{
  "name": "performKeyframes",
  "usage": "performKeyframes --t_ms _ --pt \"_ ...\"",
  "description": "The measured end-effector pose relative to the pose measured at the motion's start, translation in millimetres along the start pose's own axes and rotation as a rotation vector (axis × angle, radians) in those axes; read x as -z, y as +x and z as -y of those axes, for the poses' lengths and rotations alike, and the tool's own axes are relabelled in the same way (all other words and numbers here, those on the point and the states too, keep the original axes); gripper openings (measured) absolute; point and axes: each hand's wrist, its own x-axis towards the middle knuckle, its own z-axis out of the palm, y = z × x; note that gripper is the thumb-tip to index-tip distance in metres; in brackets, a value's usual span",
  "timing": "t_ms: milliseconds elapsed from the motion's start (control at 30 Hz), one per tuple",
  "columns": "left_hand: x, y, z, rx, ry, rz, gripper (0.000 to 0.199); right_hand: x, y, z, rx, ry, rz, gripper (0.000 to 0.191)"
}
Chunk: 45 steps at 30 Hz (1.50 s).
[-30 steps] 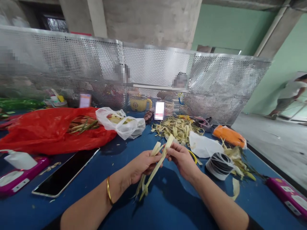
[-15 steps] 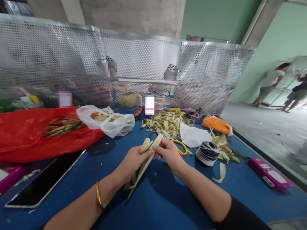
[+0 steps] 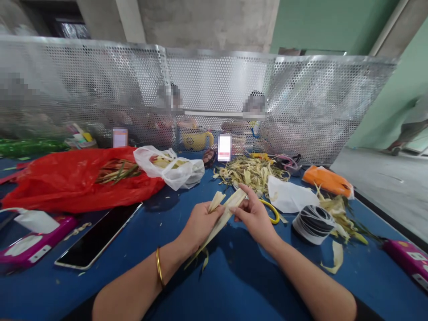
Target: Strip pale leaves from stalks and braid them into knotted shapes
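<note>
My left hand (image 3: 200,225), with a gold bangle on the wrist, is closed around pale dried corn husks (image 3: 219,226). A folded husk end stands up past its thumb, and thin ragged tails hang below the hand. My right hand (image 3: 256,213) pinches the upper end of the long, flat husk strip between thumb and fingers, the index finger lying along its tip. The strip slants from upper right to lower left between both hands. Behind the right hand show yellow-handled scissors (image 3: 274,213), their blades mostly hidden. A heap of husk pieces (image 3: 256,171) lies beyond.
To the right are a white sheet (image 3: 289,196), a spool of cord (image 3: 313,225), an orange packet (image 3: 326,179) and a magenta box (image 3: 406,258). At left lie a red plastic bag (image 3: 67,183), a white bag (image 3: 182,171), and a tablet (image 3: 100,236). A perforated metal screen (image 3: 214,80) stands behind.
The view has turned left, so everything sits further right in the picture. The husk strip now shows broader and flatter between my hands, and my right index finger has stretched out along its end.
</note>
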Motion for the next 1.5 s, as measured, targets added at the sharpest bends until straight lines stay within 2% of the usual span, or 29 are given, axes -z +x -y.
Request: performKeyframes --t_ms 100,300,500,633,733,767,900,1033,1133,1233,1367,1500 --pt "-1.3 -0.4 -1.3 0.054 -0.061 -0.017 0.038 0.9 -3.0 0.7 0.067 -0.088 -0.008 0.071" --pt "-3.2 0.9 -0.9 0.051 -0.146 -0.048 0.039 1.4 -9.0 4.7 0.210 -0.235 -0.011 0.049" --pt "-2.2 1.5 2.6 0.049 -0.108 -0.100 0.043 4.1 -11.0 2.2 0.305 -0.391 0.010 0.056" --pt "-1.5 1.9 3.0 0.062 -0.120 -0.102 0.042 5.8 -9.0 1.9 0.372 -0.485 0.039 0.032" --pt "-1.2 0.8 0.7 0.056 -0.119 -0.104 0.043 4.2 -8.0 5.1 0.300 -0.424 0.053 0.012" --pt "-1.1 0.1 -0.1 0.046 -0.101 -0.105 0.043 3.3 -8.0 6.1 0.265 -0.409 0.044 0.011" --pt "-0.8 -1.2 0.6 -0.039 0.007 -0.110 0.046 -0.9 -9.2 5.6 0.203 -0.443 -0.059 0.024" --pt "-1.1 -0.4 4.9 -0.109 0.011 -0.082 0.046 -3.9 -9.2 -0.3 0.161 -0.323 -0.151 0.019" --pt "-2.1 -1.1 4.1 -0.105 -0.014 -0.079 0.044 -4.6 -8.2 -0.9 0.132 -0.197 -0.163 0.042" --pt "-2.1 -1.3 1.5 -0.082 -0.044 -0.117 0.042 -5.7 -8.6 1.1 0.078 -0.157 -0.085 0.052" --pt "0.5 1.9 2.4 -0.107 -0.037 -0.141 0.035 -9.9 -13.3 1.9 0.017 -0.199 0.098 0.046" --pt "1.1 3.8 2.4 -0.099 -0.090 -0.179 0.033 -11.4 -15.4 1.8 0.040 -0.238 0.127 0.044"
